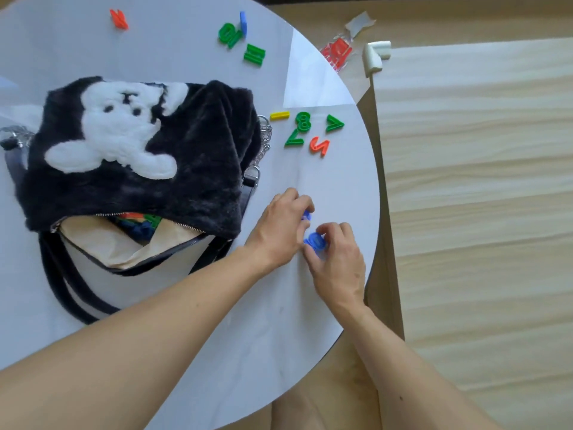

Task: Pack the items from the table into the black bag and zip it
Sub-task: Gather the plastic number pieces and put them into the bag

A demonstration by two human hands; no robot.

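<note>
A furry black bag with a white bear patch lies on the round white table, its zip open toward me. Several coloured plastic pieces show inside its tan lining. To the bag's right, my left hand pinches a small blue piece on the tabletop. My right hand curls its fingers round another blue piece just beside it. Loose pieces lie farther back: a yellow bar, a green 8, a green 7, an orange piece and a green arrow shape.
At the table's far side lie a green 10, a green piece, a blue piece and an orange piece. A light wooden surface with a foam corner guard borders the table on the right. The bag's chain and black handles lie beside it.
</note>
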